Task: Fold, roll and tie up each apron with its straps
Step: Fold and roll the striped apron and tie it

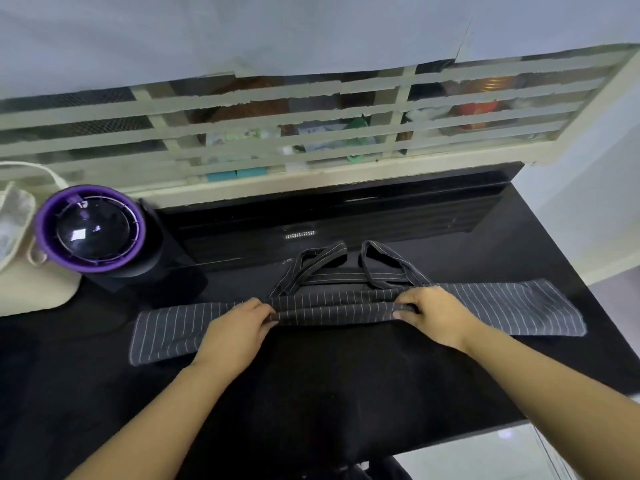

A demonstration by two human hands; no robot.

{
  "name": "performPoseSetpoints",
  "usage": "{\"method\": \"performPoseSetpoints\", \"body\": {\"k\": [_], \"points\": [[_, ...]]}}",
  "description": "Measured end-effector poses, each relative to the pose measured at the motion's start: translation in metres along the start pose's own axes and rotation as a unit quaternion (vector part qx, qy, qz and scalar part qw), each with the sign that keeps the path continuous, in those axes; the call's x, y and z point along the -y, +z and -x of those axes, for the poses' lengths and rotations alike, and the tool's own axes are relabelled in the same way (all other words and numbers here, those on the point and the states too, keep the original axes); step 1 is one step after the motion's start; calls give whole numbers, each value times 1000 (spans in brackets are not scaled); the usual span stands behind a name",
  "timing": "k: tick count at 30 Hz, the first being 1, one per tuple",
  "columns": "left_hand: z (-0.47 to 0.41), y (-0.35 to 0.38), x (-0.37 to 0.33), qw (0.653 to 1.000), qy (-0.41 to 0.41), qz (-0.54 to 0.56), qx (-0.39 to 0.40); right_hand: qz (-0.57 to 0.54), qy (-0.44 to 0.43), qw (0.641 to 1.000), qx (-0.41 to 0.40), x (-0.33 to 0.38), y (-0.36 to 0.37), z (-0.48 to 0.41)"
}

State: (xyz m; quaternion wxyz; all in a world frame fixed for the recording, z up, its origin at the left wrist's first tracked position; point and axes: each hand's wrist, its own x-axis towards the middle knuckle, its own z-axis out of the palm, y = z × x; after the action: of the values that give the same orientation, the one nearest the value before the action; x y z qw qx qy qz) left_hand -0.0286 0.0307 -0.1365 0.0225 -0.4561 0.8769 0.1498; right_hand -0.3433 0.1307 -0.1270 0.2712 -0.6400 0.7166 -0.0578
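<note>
1. The left hand (pixel 239 327), at lower centre, is gripping the folded band of the striped apron (pixel 332 311), with its fingers curled over the edge.
2. The right hand (pixel 433 313), right of centre, is pinching the same band.
3. The apron is lying across mid-frame on the black counter (pixel 540 258), with its straps (pixel 332 251) looping just beyond.
4. A purple-rimmed appliance (pixel 91 230) is standing at the left beside a cream bag (pixel 38 296).
5. A slatted grille (pixel 311 116) is spanning the upper frame.

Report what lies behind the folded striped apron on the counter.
Behind the apron, its two looped straps lie on the black counter, with a barred window beyond. The left hand and right hand grip the fold, hiding the cloth beneath them.
</note>
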Motion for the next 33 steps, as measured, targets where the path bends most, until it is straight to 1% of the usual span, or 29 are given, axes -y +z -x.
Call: {"method": "performPoseSetpoints", "body": {"k": [2, 5, 7, 10, 16, 17, 20, 21, 22, 24, 25, 26, 27, 28, 29, 30, 31, 32, 33], "points": [[-5, -12, 18, 998, -49, 2, 34, -13, 45, 996, 76, -5, -18, -12], [-10, -19, 38, 992, -80, -22, 91, -29, 88, 985, 145, -4, -32, -25], [-15, -19, 43, 993, -77, -43, 84, -39, 115, 977, 173, -3, -38, -30], [-15, -19, 54, 988, -104, -104, 52, -39, 127, 972, 196, -5, -37, -35], [3, -20, 88, 963, -193, -186, 29, 7, 107, 974, 199, -2, -33, -43], [5, -19, 91, 961, -196, -194, 8, 15, 104, 975, 196, -1, -33, -43], [4, -10, 88, 959, -159, -199, -121, 48, 88, 977, 186, 0, -29, -43], [0, -11, 77, 956, -137, -194, -170, 54, 88, 978, 184, 0, -28, -42], [-4, -12, 62, 956, -114, -181, -201, 56, 87, 978, 182, 2, -26, -42], [-12, -12, 22, 963, -25, -134, -231, 52, 84, 979, 179, 9, -21, -43], [-14, -7, -1, 967, 43, -94, -234, 53, 80, 980, 177, 14, -18, -43], [-15, 2, -23, 968, 114, -61, -217, 55, 73, 981, 172, 20, -15, -43], [-15, 11, -43, 967, 174, -46, -181, 58, 63, 982, 167, 27, -10, -44], [-13, 20, -60, 969, 210, -53, -121, 63, 51, 984, 161, 33, -4, -44], [-12, 28, -71, 972, 216, -68, -58, 66, 36, 985, 154, 39, 2, -43], [-11, 34, -75, 976, 199, -84, -5, 64, 17, 987, 145, 44, 7, -42], [-11, 41, -72, 979, 178, -98, 31, 61, -3, 990, 130, 47, 11, -40], [-12, 47, -69, 980, 166, -97, 55, 59, -19, 992, 109, 45, 13, -35], [-13, 52, -65, 981, 172, -82, 38, 65, -31, 994, 84, 42, 11, -30]]}}
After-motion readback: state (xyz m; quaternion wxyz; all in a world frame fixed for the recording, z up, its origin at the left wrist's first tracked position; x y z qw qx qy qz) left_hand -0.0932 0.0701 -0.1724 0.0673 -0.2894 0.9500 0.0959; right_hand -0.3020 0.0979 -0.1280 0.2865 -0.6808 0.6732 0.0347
